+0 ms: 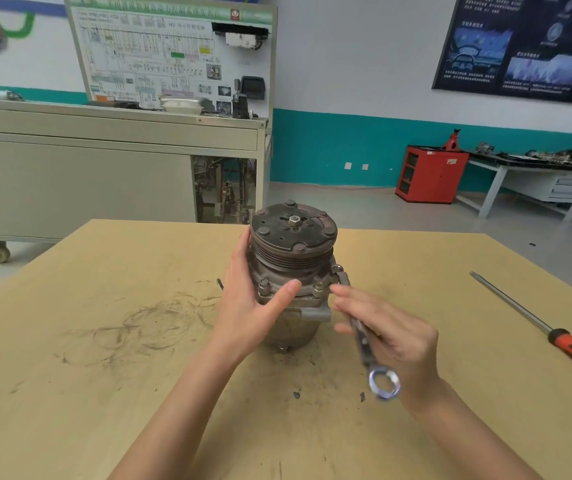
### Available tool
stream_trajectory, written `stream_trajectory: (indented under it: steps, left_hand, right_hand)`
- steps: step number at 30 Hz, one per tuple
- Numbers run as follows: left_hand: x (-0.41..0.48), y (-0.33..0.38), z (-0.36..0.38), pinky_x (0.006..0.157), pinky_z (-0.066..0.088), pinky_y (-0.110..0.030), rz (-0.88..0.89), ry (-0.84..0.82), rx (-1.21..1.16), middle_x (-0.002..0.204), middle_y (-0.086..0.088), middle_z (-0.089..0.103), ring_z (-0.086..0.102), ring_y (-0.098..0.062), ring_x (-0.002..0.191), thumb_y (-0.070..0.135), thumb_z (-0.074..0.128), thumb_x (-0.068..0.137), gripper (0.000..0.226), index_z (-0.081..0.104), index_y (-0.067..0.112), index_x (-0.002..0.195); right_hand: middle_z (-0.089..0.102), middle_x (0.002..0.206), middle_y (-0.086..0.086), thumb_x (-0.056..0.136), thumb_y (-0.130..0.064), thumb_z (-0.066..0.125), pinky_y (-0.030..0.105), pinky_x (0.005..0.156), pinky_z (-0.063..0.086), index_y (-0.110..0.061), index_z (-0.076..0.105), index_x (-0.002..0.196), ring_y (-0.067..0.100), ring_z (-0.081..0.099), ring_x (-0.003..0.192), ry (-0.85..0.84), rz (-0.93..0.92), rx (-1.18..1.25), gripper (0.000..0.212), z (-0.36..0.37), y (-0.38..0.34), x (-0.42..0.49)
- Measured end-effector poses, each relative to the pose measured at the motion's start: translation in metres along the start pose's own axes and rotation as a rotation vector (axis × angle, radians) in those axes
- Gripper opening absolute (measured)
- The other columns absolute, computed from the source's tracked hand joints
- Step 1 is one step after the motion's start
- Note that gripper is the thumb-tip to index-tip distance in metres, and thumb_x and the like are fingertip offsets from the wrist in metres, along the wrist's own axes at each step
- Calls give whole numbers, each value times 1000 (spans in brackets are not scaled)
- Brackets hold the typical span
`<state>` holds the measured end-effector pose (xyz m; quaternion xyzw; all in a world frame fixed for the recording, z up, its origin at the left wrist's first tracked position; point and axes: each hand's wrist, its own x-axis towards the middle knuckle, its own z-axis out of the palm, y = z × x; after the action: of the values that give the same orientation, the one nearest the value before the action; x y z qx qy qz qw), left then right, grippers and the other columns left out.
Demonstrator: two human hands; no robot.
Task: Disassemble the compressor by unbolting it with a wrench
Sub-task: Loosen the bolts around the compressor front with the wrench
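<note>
Left hand (253, 306) seemingly against compressor (293, 237)

Even, bright indoor light; shadows soft. Wide-angle bending at edges. Motion blur on wrench (369, 344) ring end and background.

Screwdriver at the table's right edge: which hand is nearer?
Right. The right hand, holding the wrench, lies between compressor and screwdriver; the left hand rests on the compressor's other side.

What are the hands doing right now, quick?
Left hand: open, braced against the compressor.
Right hand: holding the wrench.
</note>
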<state>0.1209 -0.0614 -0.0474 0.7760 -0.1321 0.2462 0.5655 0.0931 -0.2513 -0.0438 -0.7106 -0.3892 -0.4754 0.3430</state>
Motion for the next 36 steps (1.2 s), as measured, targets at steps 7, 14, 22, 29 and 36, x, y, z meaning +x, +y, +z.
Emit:
stream_trajectory:
  steps: [7,14,22,29,36]
  left_hand:
    - [0,-3,0,118,26,-31,4,4,-2,156,10,28,25,1,142,66,59,72,100,13,30,153]
    - [0,-4,-1,119,26,-34,-7,-4,3,156,11,27,25,1,142,67,58,71,99,11,35,152]
    - [-1,-1,0,118,28,-40,-25,-17,-2,156,12,27,27,-2,142,69,57,70,100,11,36,152]
    - [-1,-1,0,119,27,-37,-22,-15,5,156,11,27,26,-2,142,69,58,71,100,11,34,152]
    - [-1,-2,-1,118,27,-35,-23,-17,21,158,7,25,26,-5,143,69,56,70,105,11,27,155]
  right_hand:
    - [68,106,16,94,-24,58,34,78,58,8,68,95,19,69,96,65,110,147,34,2,6,-7]
    - [68,97,0,94,-17,36,34,69,57,-28,60,89,23,68,80,331,484,568,27,13,16,-9]
    - [67,78,8,100,-7,27,26,52,49,-9,47,81,20,60,60,167,1074,1063,27,-2,87,28]
    - [66,76,2,86,-19,47,22,58,48,-12,52,86,12,61,66,-386,1140,1091,8,14,129,78]
    - [71,74,8,101,-15,33,21,56,54,-10,52,85,16,69,65,-313,1122,1074,25,5,119,83]
